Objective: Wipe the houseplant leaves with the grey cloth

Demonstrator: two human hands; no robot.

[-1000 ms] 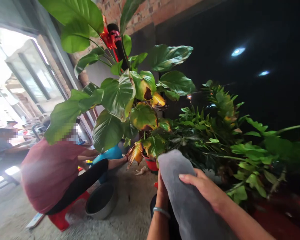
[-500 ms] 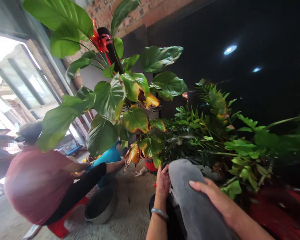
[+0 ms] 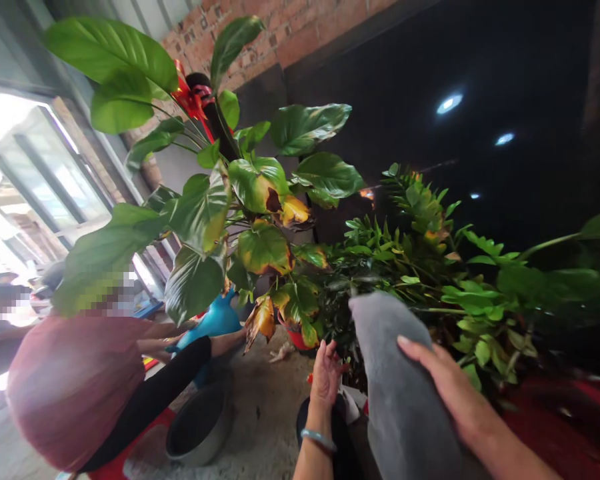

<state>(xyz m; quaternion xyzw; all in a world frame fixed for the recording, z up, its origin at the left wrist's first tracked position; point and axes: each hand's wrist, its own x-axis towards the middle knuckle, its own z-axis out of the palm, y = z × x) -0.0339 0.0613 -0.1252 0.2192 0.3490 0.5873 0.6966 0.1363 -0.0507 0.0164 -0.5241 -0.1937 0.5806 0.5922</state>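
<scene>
My right hand [image 3: 450, 393] lies over a thick grey cloth [image 3: 400, 373] and holds it up in front of the low leafy plants [image 3: 430, 267]; the fingers are stretched along the cloth and the thumb is hidden behind it. My left hand [image 3: 325, 373], with a bracelet on the wrist, is off the cloth with its fingers apart and slightly curled, holding nothing. It hovers just below the yellowing lower leaves [image 3: 300, 313] of the tall big-leaved plant [image 3: 205, 207].
Another person in a red shirt [image 3: 75, 387] crouches at the left on a red stool, one arm stretched toward a blue watering can [image 3: 215, 320]. A metal basin [image 3: 200, 427] sits on the concrete floor. A red pot [image 3: 297, 337] stands under the plant. Behind are a brick wall and a dark panel.
My left hand has let go of the grey cloth and moved toward the plant's base. My right hand has carried the cloth to the right and a little higher. The view has shifted right.
</scene>
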